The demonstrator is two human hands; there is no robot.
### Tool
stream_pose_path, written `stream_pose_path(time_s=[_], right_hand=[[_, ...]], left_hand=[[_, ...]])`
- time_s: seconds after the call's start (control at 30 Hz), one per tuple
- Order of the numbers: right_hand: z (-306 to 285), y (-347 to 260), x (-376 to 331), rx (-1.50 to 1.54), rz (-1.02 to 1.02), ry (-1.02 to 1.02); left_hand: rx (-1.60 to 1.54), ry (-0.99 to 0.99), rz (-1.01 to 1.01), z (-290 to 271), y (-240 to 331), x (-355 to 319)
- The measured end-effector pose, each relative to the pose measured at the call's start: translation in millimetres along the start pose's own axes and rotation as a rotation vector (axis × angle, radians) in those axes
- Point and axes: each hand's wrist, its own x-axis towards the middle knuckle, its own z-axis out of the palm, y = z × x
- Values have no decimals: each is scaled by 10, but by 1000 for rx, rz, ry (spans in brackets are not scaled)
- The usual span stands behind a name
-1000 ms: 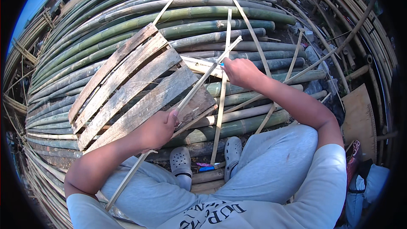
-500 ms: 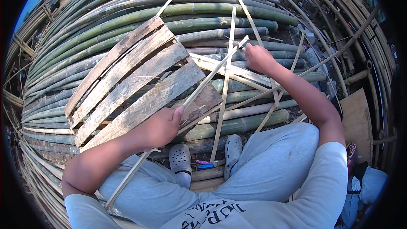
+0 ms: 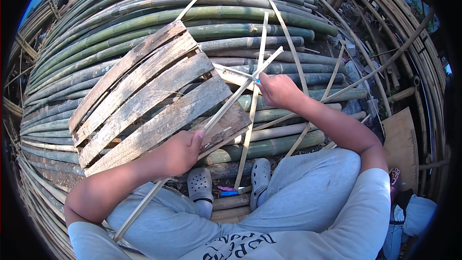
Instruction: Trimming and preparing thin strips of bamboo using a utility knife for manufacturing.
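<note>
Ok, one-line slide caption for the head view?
Left hand grips a bamboo strip over a wooden pallet; right hand works it.

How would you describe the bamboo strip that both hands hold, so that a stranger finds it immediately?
Start at the weathered wooden pallet lying on the green bamboo poles. A pale bamboo strip runs diagonally across its right corner, from the left hand to the right hand. Unlike the loose strips nearby, it is gripped at both hands.

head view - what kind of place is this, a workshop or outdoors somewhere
Most likely an outdoor bamboo yard or open-air workshop. Long green bamboo poles lie stacked across the ground, a weathered wooden pallet rests on them, and split bamboo strips are being worked by hand under open sky.
</note>
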Motion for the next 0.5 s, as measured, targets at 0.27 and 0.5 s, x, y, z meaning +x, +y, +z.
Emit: stream_pose_path(time_s=[0.27,0.5], right_hand=[[-61,368,56,-130,277,0],[-20,691,8,-109,362,71]], left_hand=[[-161,-35,-135,27,9,14],[-197,-93,-146,2,110,-5]])
